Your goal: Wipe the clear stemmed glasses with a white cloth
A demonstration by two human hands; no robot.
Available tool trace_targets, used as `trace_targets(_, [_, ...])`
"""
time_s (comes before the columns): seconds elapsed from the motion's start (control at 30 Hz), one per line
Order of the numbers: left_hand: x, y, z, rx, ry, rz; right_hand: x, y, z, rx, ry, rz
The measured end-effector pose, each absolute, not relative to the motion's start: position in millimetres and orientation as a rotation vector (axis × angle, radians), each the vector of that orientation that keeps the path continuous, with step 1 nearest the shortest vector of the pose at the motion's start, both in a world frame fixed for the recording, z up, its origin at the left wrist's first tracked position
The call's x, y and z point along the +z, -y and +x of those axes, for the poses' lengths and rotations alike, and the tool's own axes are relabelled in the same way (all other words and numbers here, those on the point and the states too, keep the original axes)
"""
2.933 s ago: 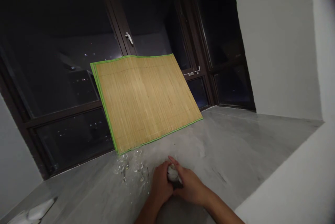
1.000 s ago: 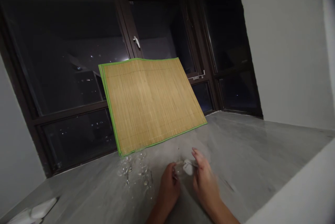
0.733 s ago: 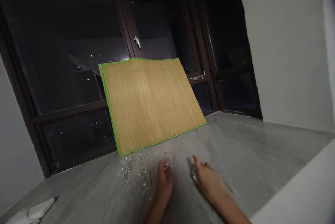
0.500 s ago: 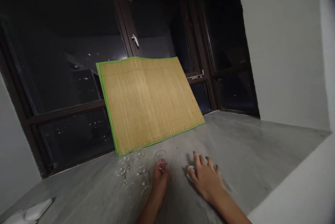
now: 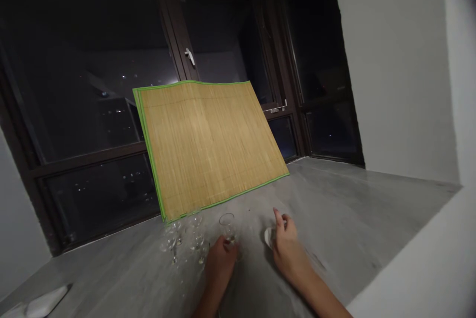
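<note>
A small clear stemmed glass [image 5: 227,224] stands upright on the grey stone sill [image 5: 334,209]. My left hand [image 5: 219,261] is closed around its base. My right hand [image 5: 287,252] rests to the right of it, fingers curled over a crumpled white cloth [image 5: 269,235] on the sill. Several more clear glasses [image 5: 182,238] stand in a cluster just left of my left hand.
A bamboo mat with green edging [image 5: 208,142] leans against the dark window [image 5: 92,85] behind the glasses. White cloths [image 5: 40,303] lie at the sill's near left corner. A white wall [image 5: 394,60] closes the right side.
Both hands held the glass and cloth together; they have since parted. The left hand set the glass upright on the sill and the right hand took the cloth to the right.
</note>
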State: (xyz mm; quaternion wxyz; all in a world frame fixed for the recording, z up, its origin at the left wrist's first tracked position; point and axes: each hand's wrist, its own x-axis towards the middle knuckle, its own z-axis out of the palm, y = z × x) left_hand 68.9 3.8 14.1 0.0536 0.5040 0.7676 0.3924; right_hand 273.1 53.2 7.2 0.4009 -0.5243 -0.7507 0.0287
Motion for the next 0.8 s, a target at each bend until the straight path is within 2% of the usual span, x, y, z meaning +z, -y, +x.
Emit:
trace_targets(0.2, [9, 1, 79, 1.009, -2.447, 1.725, 14, -58, 286, 0.236, 1.94, -1.21])
trace_targets(0.4, [8, 3, 83, 1.094, -2.177, 2.036, 13, -65, 295, 0.346, 1.883, -1.301])
trace_targets(0.8, [5, -7, 84, 0.933, -1.878, 2.212, 29, -49, 286, 0.338, 2.057, -1.354])
